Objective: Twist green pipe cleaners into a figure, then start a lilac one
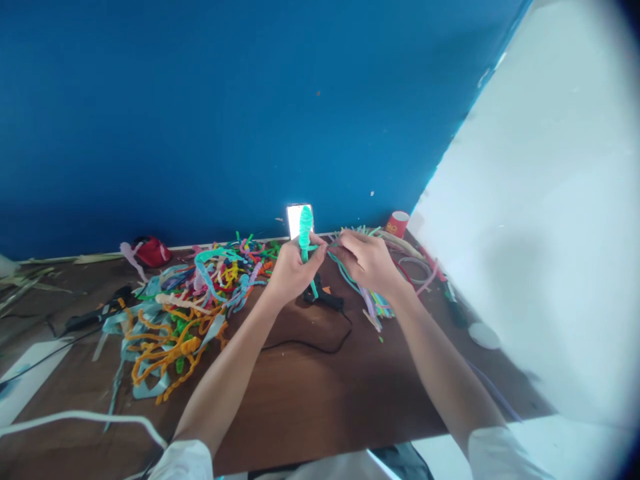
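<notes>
Upright in my left hand point(295, 268) is a turquoise pipe cleaner shape point(305, 228), thickly coiled at the top, with a straight stem running down below the fist. A short loose end of it sticks out to the right near my left thumb. My right hand point(364, 259) is closed in a pinch at that loose end, its fingertips close to the left ones. The exact grip of the right fingertips is small and partly hidden. Behind the coil a lit phone point(295, 217) leans against the blue wall.
A tangled heap of colourful pipe cleaners point(195, 293) covers the left of the brown table point(310, 393). Beneath my right hand lies a bundle of pastel pipe cleaners point(383, 307). A black cord point(320, 348) crosses the middle. A red paper cup point(397, 224) stands at the back right.
</notes>
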{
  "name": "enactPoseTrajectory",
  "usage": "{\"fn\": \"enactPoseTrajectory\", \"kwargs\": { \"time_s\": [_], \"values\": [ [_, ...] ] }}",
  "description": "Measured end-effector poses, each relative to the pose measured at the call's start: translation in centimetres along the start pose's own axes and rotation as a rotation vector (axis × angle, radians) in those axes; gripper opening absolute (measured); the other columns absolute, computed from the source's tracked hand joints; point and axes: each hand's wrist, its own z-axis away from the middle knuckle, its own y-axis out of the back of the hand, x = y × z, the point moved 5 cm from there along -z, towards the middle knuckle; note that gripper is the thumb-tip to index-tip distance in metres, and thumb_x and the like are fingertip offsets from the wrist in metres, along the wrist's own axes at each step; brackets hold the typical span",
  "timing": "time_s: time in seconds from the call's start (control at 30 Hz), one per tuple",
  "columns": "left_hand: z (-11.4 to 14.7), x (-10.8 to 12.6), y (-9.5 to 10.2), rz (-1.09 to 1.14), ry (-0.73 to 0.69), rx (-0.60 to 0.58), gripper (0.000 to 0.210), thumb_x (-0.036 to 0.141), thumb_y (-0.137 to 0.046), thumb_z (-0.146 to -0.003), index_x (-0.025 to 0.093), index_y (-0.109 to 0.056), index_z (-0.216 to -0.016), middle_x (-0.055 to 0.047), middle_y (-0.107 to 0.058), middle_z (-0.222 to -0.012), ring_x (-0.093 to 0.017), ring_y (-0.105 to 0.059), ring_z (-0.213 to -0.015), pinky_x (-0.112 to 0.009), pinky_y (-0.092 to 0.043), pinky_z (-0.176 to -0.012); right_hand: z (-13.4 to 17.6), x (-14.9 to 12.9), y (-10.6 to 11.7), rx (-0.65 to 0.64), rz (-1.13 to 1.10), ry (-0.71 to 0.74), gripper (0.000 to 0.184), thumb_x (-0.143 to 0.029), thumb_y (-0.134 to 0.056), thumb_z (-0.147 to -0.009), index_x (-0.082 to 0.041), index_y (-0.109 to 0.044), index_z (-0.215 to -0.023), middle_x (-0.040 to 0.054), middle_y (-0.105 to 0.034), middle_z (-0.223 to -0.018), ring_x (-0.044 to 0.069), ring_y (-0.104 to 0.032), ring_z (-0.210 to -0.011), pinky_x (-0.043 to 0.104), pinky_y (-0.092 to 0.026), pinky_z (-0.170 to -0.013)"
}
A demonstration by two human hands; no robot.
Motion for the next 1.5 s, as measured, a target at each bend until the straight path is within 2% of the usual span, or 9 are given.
{"fn": "enactPoseTrajectory", "kwargs": {
  "time_s": [0.1,0.27,0.4,0.53,0.67,0.83,1.07,1.37,1.5],
  "values": [
    [0.4,0.5,0.2,-0.059,-0.062,0.037,0.017,0.031,-0.058,-0.09,0.016,-0.063,-0.087,0.004,-0.052,-0.061,-0.009,-0.044,-0.054,-0.022,-0.036,-0.054,-0.2,0.2,-0.5,0.011,-0.344,-0.158,0.028,-0.026,-0.057,-0.092,-0.019,-0.047,-0.068,-0.0032,-0.04,-0.064,0.01,-0.039,-0.06,0.027,-0.026,-0.058],
    [0.8,1.4,0.6,-0.134,-0.218,0.121,0.013,0.026,-0.06,-0.088,0.016,-0.066,-0.083,0.0,-0.067,-0.07,-0.011,-0.059,-0.062,-0.022,-0.044,-0.062,0.0,0.2,-3.3,-0.055,-1.198,-0.541,0.027,-0.036,-0.062,-0.087,-0.018,-0.055,-0.069,-0.0058,-0.033,-0.057,0.008,-0.026,-0.048,0.025,-0.013,-0.046],
    [0.3,0.7,0.5,-0.018,-0.17,0.066,0.013,0.027,-0.061,-0.088,0.016,-0.067,-0.086,-0.001,-0.07,-0.073,-0.012,-0.063,-0.065,-0.021,-0.048,-0.063,0.2,0.2,-4.6,-0.072,-1.451,-0.691,0.025,-0.033,-0.069,-0.08,-0.017,-0.057,-0.066,-0.0073,-0.035,-0.052,0.005,-0.023,-0.042,0.025,-0.01,-0.043],
    [-0.3,-0.3,0.2,0.114,-0.058,0.039,0.017,0.032,-0.065,-0.086,0.015,-0.067,-0.09,-0.001,-0.067,-0.071,-0.011,-0.06,-0.063,-0.021,-0.046,-0.059,0.3,1.3,-4.3,0.075,-1.359,-0.679,0.025,-0.031,-0.074,-0.077,-0.017,-0.058,-0.063,-0.0055,-0.043,-0.053,0.006,-0.029,-0.045,0.024,-0.014,-0.044],
    [-0.5,-1.0,0.0,0.208,0.062,0.018,0.021,0.036,-0.067,-0.085,0.015,-0.066,-0.088,0.003,-0.055,-0.058,-0.008,-0.047,-0.051,-0.021,-0.037,-0.049,0.2,1.8,-3.8,0.072,-1.101,-0.586,0.033,-0.04,-0.073,-0.08,-0.018,-0.059,-0.061,-0.0055,-0.043,-0.05,0.007,-0.032,-0.046,0.025,-0.017,-0.045],
    [-0.3,-1.8,-0.4,0.367,0.221,0.041,0.025,0.04,-0.067,-0.083,0.017,-0.06,-0.086,0.008,-0.039,-0.052,-0.006,-0.033,-0.044,-0.02,-0.027,-0.044,-0.1,0.8,-0.9,0.222,-0.52,-0.31,0.021,-0.041,-0.069,-0.085,-0.02,-0.069,-0.087,-0.0015,-0.059,-0.068,0.011,-0.048,-0.057,0.025,-0.035,-0.053],
    [-0.3,-1.5,-0.7,0.531,0.276,0.004,0.029,0.04,-0.071,-0.079,0.017,-0.054,-0.074,0.008,-0.038,-0.052,-0.005,-0.033,-0.046,-0.02,-0.025,-0.045,-0.1,-0.4,0.8,0.122,-0.112,0.126,0.022,-0.031,-0.062,-0.092,-0.026,-0.07,-0.112,0.007,-0.069,-0.102,0.019,-0.064,-0.091,0.032,-0.049,-0.077],
    [-0.1,-1.6,-1.4,0.556,0.275,-0.089,0.027,0.038,-0.071,-0.081,0.015,-0.058,-0.077,0.007,-0.04,-0.052,-0.005,-0.034,-0.048,-0.021,-0.023,-0.046,0.2,-0.3,0.8,0.118,0.114,0.18,0.015,-0.024,-0.053,-0.096,-0.022,-0.068,-0.098,0.0073,-0.069,-0.095,0.019,-0.064,-0.089,0.031,-0.048,-0.075],
    [-0.1,-1.5,-1.5,0.588,0.29,-0.085,0.029,0.038,-0.074,-0.078,0.015,-0.057,-0.075,0.007,-0.038,-0.052,-0.005,-0.032,-0.048,-0.021,-0.022,-0.047,0.3,-0.5,1.0,0.054,0.176,0.196,0.018,-0.024,-0.053,-0.095,-0.024,-0.066,-0.107,0.0068,-0.069,-0.102,0.021,-0.063,-0.094,0.033,-0.047,-0.075]
  ]
}}
